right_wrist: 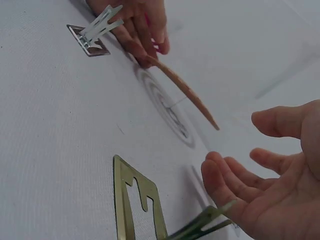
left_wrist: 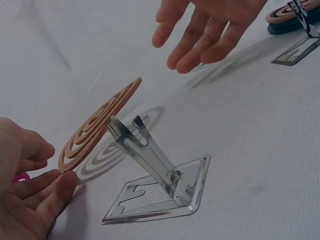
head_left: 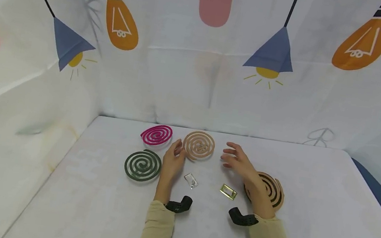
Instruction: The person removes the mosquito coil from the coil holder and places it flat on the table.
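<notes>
A tan mosquito coil (head_left: 199, 145) stands tilted off the white table on a thin support, its shadow beneath it. My left hand (head_left: 172, 163) is at its left edge; in the left wrist view the fingertips (left_wrist: 66, 186) touch the coil's (left_wrist: 97, 122) low rim, the thumb apart from it. To the right, my right hand (head_left: 240, 164) hovers with loosely spread fingers, holding nothing. Between the forearms lie a silver metal coil stand (head_left: 190, 180) and a gold-coloured one (head_left: 228, 191), each with a raised forked prong in the wrist views.
A pink coil (head_left: 156, 135) and a dark green coil (head_left: 143, 165) are left of the left hand. Partly under the right forearm lies a tan-and-dark coil (head_left: 272, 189), stacked on a green one in the left wrist view. A printed cloth backdrop (head_left: 180, 85) rises behind the table.
</notes>
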The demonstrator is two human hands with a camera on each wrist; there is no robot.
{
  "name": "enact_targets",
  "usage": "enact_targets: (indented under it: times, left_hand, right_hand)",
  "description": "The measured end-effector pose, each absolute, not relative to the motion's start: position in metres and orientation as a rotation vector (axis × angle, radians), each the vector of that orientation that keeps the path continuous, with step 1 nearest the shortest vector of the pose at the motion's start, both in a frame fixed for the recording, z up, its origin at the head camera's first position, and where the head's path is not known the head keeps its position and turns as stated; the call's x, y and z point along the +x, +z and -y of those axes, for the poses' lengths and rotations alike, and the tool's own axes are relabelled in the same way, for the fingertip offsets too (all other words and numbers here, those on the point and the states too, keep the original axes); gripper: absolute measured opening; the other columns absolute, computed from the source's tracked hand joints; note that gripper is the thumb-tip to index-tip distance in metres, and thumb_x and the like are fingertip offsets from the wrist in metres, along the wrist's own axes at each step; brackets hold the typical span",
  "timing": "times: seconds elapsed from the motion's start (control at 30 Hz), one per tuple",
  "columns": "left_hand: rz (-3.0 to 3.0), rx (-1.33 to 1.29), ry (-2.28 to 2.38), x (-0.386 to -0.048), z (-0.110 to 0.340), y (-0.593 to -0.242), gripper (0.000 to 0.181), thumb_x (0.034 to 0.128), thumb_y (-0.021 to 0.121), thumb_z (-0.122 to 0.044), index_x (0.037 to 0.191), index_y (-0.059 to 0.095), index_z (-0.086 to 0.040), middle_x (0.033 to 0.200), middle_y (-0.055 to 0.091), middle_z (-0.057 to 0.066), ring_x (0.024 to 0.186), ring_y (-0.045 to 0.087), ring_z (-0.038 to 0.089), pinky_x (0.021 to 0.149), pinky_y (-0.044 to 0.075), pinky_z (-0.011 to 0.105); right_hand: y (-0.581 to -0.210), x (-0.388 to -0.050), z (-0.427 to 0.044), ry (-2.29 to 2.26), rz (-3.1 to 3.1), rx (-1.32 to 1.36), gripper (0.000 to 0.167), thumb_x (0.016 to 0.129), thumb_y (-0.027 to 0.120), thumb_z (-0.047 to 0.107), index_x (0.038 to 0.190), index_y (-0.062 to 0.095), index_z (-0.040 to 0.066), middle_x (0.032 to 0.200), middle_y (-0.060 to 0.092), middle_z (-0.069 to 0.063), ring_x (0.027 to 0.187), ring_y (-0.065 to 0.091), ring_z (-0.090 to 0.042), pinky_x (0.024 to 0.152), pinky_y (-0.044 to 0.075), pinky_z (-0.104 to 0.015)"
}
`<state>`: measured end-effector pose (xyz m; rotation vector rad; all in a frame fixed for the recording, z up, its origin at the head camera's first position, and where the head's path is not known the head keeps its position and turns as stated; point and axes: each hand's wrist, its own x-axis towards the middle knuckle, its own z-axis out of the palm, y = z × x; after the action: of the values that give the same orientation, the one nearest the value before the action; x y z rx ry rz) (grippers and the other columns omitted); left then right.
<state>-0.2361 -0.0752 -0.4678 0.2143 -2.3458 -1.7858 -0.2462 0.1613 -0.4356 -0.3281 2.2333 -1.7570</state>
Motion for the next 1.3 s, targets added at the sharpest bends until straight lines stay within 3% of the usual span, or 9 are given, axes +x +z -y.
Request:
enact_targets:
  times: [0.23,0.53,0.63,0.8,0.9,1.07,1.17,1.3]
  left_hand:
    - [2.360,0.236,-1.799,-0.238,0.077,-0.470,0.049,0.0889,0.056,-0.012,0.137,0.048,-0.008,0.134,0.057,0.009,0.110,0.062,0.025,0.095,0.049,0.038]
    - [2.354,0.229,-1.824,-0.237,0.078,-0.472,0.047,0.0897,0.056,-0.011,0.136,0.049,-0.009,0.130,0.059,0.011,0.107,0.064,0.026,0.092,0.050,0.038]
    - [2.299,0.158,-1.885,-0.235,0.079,-0.465,0.045,0.0907,0.055,-0.006,0.135,0.049,-0.003,0.126,0.060,0.019,0.107,0.064,0.031,0.088,0.052,0.036]
    - [2.222,0.132,-2.053,-0.225,0.079,-0.442,0.053,0.0911,0.053,0.001,0.140,0.034,0.007,0.119,0.057,0.032,0.096,0.064,0.036,0.078,0.055,0.034]
    - [2.232,0.159,-2.090,-0.224,0.078,-0.440,0.059,0.0909,0.052,0.001,0.144,0.027,0.006,0.115,0.058,0.032,0.084,0.065,0.027,0.074,0.055,0.033]
    - [2.240,0.100,-2.114,-0.229,0.079,-0.449,0.055,0.0898,0.053,0.004,0.140,0.032,0.009,0.112,0.058,0.033,0.083,0.065,0.026,0.074,0.056,0.035]
    - [2.237,0.070,-2.087,-0.235,0.080,-0.460,0.051,0.0894,0.053,0.004,0.138,0.038,0.008,0.111,0.059,0.032,0.081,0.065,0.025,0.070,0.055,0.028]
    - [2.233,0.079,-2.062,-0.239,0.080,-0.469,0.051,0.0898,0.055,0.002,0.138,0.041,0.003,0.111,0.060,0.029,0.075,0.063,0.012,0.067,0.052,0.019]
  right_hand:
    - [-0.444,-0.255,-0.150,-1.814,-2.114,-0.228,0.066,0.097,0.051,0.018,0.149,0.014,0.005,0.143,0.037,-0.026,0.123,0.051,-0.038,0.100,0.045,-0.044]
    - [-0.452,-0.261,-0.140,-1.859,-2.080,-0.208,0.059,0.097,0.049,0.011,0.147,0.020,-0.002,0.136,0.042,-0.030,0.105,0.060,-0.021,0.087,0.053,-0.029]
    - [-0.451,-0.261,-0.138,-1.855,-2.100,-0.213,0.054,0.097,0.049,0.009,0.145,0.026,-0.004,0.133,0.044,-0.030,0.103,0.059,-0.020,0.085,0.053,-0.028]
    - [-0.451,-0.262,-0.133,-1.824,-2.127,-0.209,0.050,0.097,0.049,0.009,0.142,0.033,-0.004,0.129,0.047,-0.027,0.102,0.059,-0.021,0.085,0.053,-0.029]
    - [-0.452,-0.263,-0.132,-1.804,-2.140,-0.214,0.050,0.097,0.049,0.009,0.143,0.033,-0.003,0.128,0.047,-0.027,0.104,0.058,-0.023,0.086,0.053,-0.030]
    - [-0.452,-0.263,-0.132,-1.796,-2.156,-0.235,0.051,0.097,0.050,0.009,0.143,0.032,-0.001,0.127,0.048,-0.028,0.107,0.058,-0.027,0.086,0.053,-0.032]
    - [-0.451,-0.263,-0.132,-1.799,-2.158,-0.241,0.051,0.097,0.050,0.009,0.143,0.032,0.000,0.128,0.049,-0.028,0.109,0.058,-0.030,0.086,0.053,-0.033]
    - [-0.452,-0.263,-0.131,-1.805,-2.157,-0.242,0.051,0.097,0.051,0.010,0.143,0.032,0.001,0.128,0.049,-0.028,0.109,0.058,-0.031,0.086,0.053,-0.033]
